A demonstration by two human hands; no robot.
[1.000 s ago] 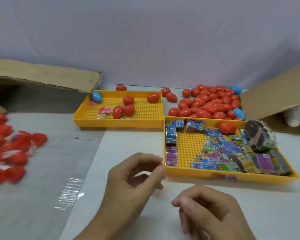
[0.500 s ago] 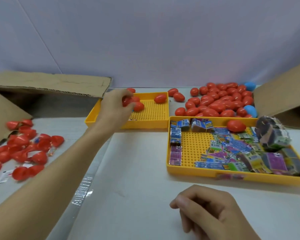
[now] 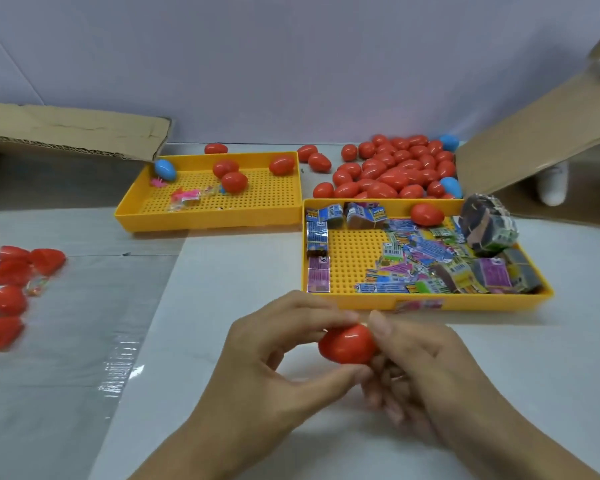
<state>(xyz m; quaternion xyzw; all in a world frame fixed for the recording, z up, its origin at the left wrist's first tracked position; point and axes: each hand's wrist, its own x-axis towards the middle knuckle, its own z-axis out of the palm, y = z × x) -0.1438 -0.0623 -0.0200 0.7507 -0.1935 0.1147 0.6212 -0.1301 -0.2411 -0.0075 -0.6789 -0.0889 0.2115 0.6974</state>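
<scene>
- Holding a red plastic egg between both hands, the person has it just above the bench, in front of the near yellow tray.
- The left hand pinches one end with thumb and forefinger. The right hand curls its fingers round the other end, so each grip is clamped on the egg.
- The egg looks whole, with its two halves joined, so I judge that the step in hand is the opening of it.
- The next move, I think, calls for a pull or twist of the two halves in opposite directions, with care that the content does not jump out.
- The near tray holds small printed packets, and the far yellow tray holds small pink toys.
- Behind them lies a heap of closed eggs. At the left are red shells, which are blurred.
</scene>
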